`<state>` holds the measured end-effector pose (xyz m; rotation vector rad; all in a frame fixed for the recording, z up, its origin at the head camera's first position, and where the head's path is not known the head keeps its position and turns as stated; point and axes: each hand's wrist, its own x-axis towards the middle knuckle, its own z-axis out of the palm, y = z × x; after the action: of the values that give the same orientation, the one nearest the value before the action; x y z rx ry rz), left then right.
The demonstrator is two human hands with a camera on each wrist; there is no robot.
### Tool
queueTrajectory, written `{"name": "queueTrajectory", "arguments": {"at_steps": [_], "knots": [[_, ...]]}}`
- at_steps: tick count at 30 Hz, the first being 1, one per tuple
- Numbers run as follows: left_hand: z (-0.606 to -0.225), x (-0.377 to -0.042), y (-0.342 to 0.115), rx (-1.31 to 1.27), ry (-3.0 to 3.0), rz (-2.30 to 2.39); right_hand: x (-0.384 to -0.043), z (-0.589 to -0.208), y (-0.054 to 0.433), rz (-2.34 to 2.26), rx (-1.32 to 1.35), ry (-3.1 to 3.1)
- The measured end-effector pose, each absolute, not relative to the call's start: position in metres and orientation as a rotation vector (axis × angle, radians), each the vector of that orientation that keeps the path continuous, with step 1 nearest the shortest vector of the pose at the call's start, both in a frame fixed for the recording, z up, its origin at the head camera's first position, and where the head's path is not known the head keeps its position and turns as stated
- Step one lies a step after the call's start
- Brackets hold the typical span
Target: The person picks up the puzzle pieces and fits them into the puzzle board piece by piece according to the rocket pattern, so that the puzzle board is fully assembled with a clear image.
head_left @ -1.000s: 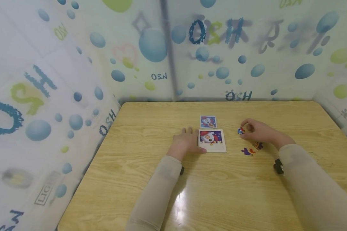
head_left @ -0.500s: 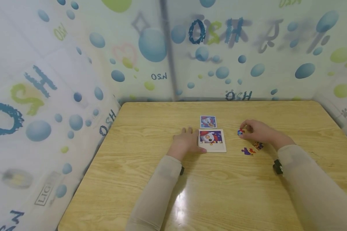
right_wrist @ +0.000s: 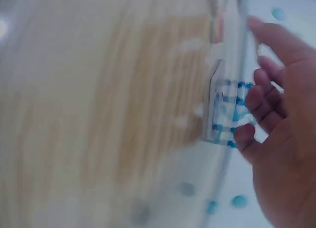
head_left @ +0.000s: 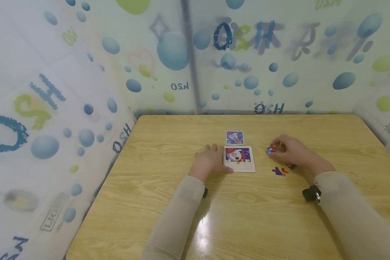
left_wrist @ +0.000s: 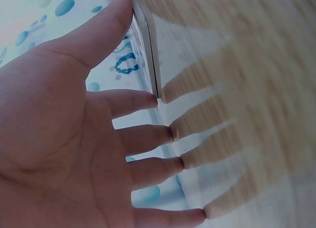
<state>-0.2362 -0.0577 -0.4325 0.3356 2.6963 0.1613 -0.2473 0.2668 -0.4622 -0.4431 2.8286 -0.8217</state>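
Observation:
A square jigsaw tray [head_left: 253,160] lies on the table, its upper part filled with a picture of a white character in red, its lower part bare cream. My left hand [head_left: 210,159] rests at its left side, thumb along the near edge. In the left wrist view the straight fingers [left_wrist: 143,139] touch the tabletop beside the tray's edge [left_wrist: 150,50]. To the right of the tray, my right hand [head_left: 290,150] pinches a small blue and red jigsaw piece [head_left: 270,149] between thumb and fingertips. Below that hand lie a purple and orange piece [head_left: 280,171] and a darker piece [head_left: 291,166], partly covered.
Just behind the tray lies a small picture card [head_left: 235,138] with a similar character. The wooden table [head_left: 169,144] meets a bubble-printed curtain [head_left: 240,83] at its far edge and on the left. Each wrist wears a dark device [head_left: 310,193].
My right hand has lowered slightly and its wrist has rolled, turning the pinched jigsaw piece a little. The left hand, the tray and the loose pieces stay where they were.

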Motion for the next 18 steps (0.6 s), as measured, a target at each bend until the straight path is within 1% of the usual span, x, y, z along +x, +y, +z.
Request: {"name": "queueTrajectory", "arguments": {"at_steps": [3,7,13,18], "knots": [[-0.434,-0.238,-0.056,0.336,2.698,0.152,-0.245,-0.456,0.256,-0.804,-0.466,2.813],[-0.436,-0.239,-0.056,0.336,2.698,0.155,-0.240,-0.451,0.231,-0.799,-0.546,2.767],[-0.436,-0.239,-0.056,0.339,2.695,0.128,-0.235,-0.450,0.191,-0.772,-0.750,2.751],[-0.434,-0.238,-0.056,0.353,2.695,0.105,-0.235,-0.452,0.167,-0.697,-0.897,2.773]]}}
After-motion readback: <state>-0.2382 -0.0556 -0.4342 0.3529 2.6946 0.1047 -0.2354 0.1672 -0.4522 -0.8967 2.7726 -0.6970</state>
